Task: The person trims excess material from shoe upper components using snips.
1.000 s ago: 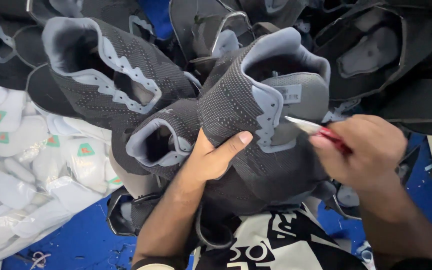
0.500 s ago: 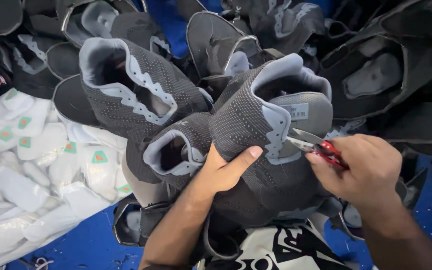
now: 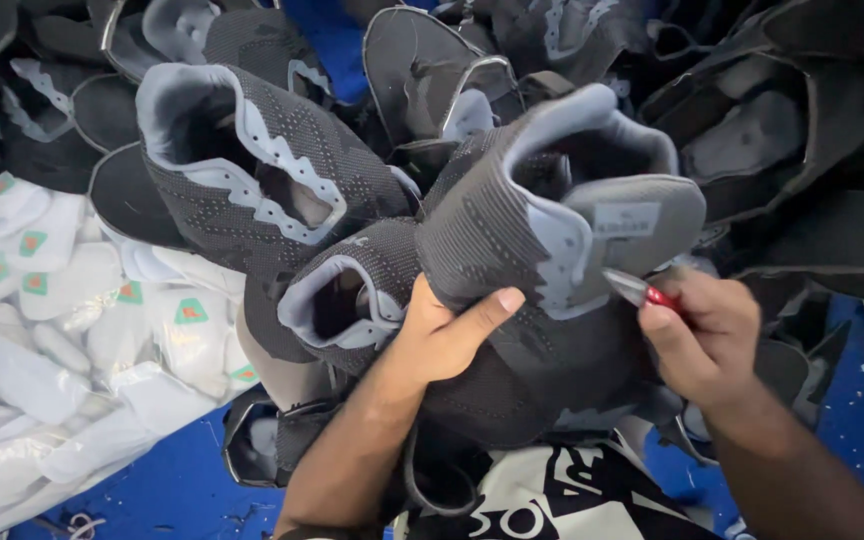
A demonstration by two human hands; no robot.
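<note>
A heap of dark grey knitted uppers [image 3: 252,190] covers the blue bench [image 3: 167,490], with white insoles [image 3: 62,330] piled at the left. One upper [image 3: 542,230] stands near the middle, gripped from below by the left hand [image 3: 447,335], thumb across its side. The right hand [image 3: 702,335] pinches small red-handled snips [image 3: 642,292], tip touching the grey eyelet strip. This upper looks mid-trim; how many others are done is unclear.

A shoe-making workshop: unfinished dark knit shoe uppers [image 3: 252,190] heaped across the frame's top, white bagged insoles [image 3: 42,330] piled at left.
</note>
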